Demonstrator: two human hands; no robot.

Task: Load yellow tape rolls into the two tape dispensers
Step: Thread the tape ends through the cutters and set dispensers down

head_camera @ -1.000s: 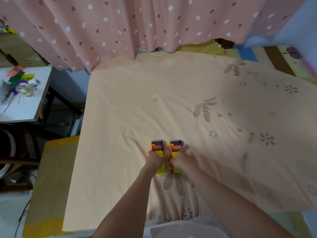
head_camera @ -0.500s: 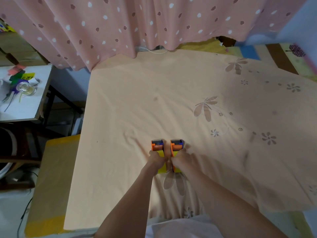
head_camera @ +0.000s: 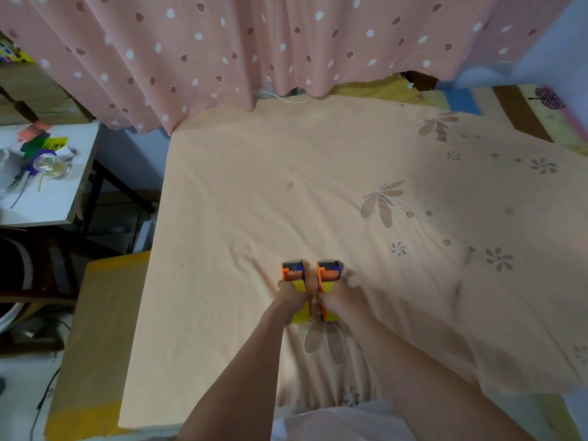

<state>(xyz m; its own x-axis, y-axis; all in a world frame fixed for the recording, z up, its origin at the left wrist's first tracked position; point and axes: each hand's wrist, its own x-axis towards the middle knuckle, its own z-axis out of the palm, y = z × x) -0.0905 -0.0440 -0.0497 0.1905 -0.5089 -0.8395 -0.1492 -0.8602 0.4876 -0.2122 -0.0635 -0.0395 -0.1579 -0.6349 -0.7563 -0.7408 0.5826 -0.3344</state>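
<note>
Two orange tape dispensers lie side by side on the peach bedsheet (head_camera: 318, 186), noses pointing away from me. My left hand (head_camera: 291, 294) is closed over the left dispenser (head_camera: 293, 271). The right dispenser (head_camera: 329, 271) is gripped by my right hand (head_camera: 337, 294). Yellow tape (head_camera: 300, 315) shows under and behind my left hand, and more yellow tape (head_camera: 331, 316) peeks out below my right hand. Blue parts sit at each dispenser's far end. My hands hide the rolls' middles.
A pink polka-dot curtain (head_camera: 254, 43) hangs along the far edge of the bed. To the left stands a white side table (head_camera: 47, 202) with a glass jar (head_camera: 51, 165) and coloured scraps. A yellow-brown box (head_camera: 95, 329) sits beside the bed's left edge.
Both hands stay clamped on the two dispensers in the same spot. Only the camera view shifts slightly.
</note>
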